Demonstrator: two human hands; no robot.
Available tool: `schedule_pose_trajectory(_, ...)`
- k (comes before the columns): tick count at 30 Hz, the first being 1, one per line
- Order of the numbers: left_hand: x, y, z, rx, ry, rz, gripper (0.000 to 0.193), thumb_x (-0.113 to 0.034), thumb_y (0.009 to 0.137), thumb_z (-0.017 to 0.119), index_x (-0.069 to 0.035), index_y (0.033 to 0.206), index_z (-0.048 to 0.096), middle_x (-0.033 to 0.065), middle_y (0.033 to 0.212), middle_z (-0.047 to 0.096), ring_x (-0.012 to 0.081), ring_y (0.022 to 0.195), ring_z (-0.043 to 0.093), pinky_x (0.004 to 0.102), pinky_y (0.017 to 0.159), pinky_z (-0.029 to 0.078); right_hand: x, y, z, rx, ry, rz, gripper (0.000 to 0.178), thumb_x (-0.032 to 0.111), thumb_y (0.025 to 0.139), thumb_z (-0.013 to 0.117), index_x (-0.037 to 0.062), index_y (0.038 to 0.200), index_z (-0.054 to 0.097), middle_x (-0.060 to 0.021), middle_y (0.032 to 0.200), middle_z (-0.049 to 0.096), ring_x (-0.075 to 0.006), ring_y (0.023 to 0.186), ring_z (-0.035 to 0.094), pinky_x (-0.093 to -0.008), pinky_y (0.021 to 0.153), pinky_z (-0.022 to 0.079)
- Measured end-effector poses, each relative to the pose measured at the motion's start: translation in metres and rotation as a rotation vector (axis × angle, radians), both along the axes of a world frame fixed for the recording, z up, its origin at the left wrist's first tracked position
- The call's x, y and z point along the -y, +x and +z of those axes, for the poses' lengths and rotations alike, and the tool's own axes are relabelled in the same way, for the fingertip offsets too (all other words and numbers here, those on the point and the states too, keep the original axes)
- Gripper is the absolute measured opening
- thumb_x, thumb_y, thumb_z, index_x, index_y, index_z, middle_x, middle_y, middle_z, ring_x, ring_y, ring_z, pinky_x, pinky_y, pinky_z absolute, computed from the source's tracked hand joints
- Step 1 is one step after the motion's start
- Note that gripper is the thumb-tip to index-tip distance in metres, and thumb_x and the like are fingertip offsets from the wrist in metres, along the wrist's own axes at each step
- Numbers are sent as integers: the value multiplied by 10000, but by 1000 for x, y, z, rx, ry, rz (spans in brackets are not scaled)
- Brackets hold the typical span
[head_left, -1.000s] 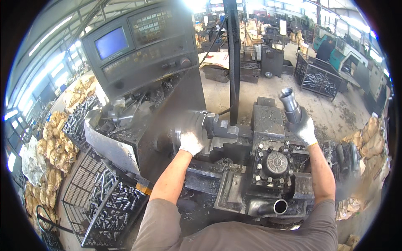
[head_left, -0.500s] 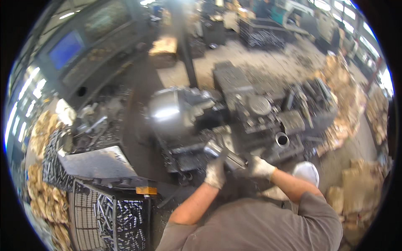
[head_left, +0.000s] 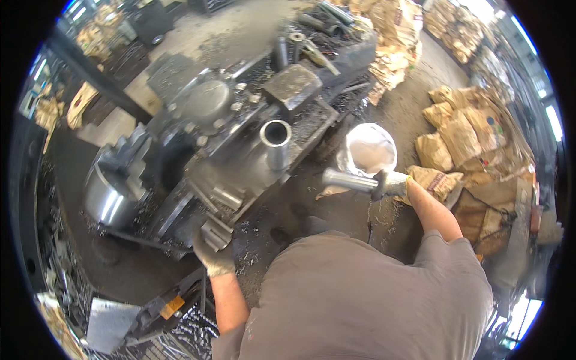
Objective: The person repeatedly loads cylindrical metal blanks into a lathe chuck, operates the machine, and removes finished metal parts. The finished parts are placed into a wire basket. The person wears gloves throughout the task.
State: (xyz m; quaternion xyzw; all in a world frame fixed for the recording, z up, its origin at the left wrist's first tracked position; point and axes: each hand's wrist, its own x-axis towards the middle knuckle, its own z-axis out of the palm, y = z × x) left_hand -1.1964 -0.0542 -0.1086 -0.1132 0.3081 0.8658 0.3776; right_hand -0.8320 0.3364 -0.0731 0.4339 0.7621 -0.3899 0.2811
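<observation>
My right hand (head_left: 395,185) is wrapped round the dark, wider end of a shiny metal cylinder (head_left: 350,181), held sideways near the front rim of a white bucket (head_left: 393,147). Lower left, my left hand (head_left: 216,259) is at a grooved metal block (head_left: 216,233) beside the machine's front edge. Its fingers are partly hidden behind the block, and the grip looks closed. Close by on the machine lies a similar metal piece (head_left: 228,197). An upright hollow metal tube (head_left: 277,147) stands on the machine bed between my hands.
A lathe-like machine has a large round chuck (head_left: 114,195) at left and a rectangular steel block (head_left: 292,87) on its bed. Brown paper sacks (head_left: 459,135) are piled at right. Metal chips cover the floor and the machine. A yellow-orange block (head_left: 172,307) is at lower left.
My view has swung to the right. My hands, close together at a metal cylinder before, are now far apart: the right carries the cylinder to the bucket, the left is at the grooved block.
</observation>
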Motion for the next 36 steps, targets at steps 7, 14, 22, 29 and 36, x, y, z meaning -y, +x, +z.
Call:
schedule_pose_trajectory(7,-22,1,20,-107,-110,-159,494,-459,1090,536,-77,1380,655,140,1213,751,321,1060,743,507,828,629,-104,48,-140,126,580,-21,617,594,852,760,59,1158,782,-161,914,790,-299,805,762,-410,734,591)
schedule_pose_trajectory(14,-28,17,39,-39,22,-240,565,-482,1104,520,2,1378,620,187,1159,743,374,949,763,510,808,643,-8,-138,32,-304,556,527,763,391,802,849,67,1441,587,-217,1248,732,-401,1111,732,-474,969,585)
schedule_pose_trajectory(22,-15,28,42,-100,-115,-358,705,-660,1054,562,-59,1423,578,141,1208,731,286,1022,750,455,874,635,104,-252,88,-1104,220,633,487,362,781,880,121,1186,757,-190,1125,773,-406,975,759,-477,808,621)
schedule_pose_trajectory(29,2,-26,20,-202,-202,25,504,-471,1052,633,1,1228,663,152,1064,754,292,877,765,435,801,663,191,-317,-26,-734,550,551,452,261,874,764,20,1219,600,-264,1007,748,-454,901,751,-535,756,605)
schedule_pose_trajectory(36,19,-70,7,-416,-59,265,636,-596,1072,567,-39,1372,627,114,1245,722,274,1100,718,433,953,593,177,-363,98,-607,-338,368,596,360,946,787,-18,1386,648,-146,1122,782,-237,982,760,-351,859,602)
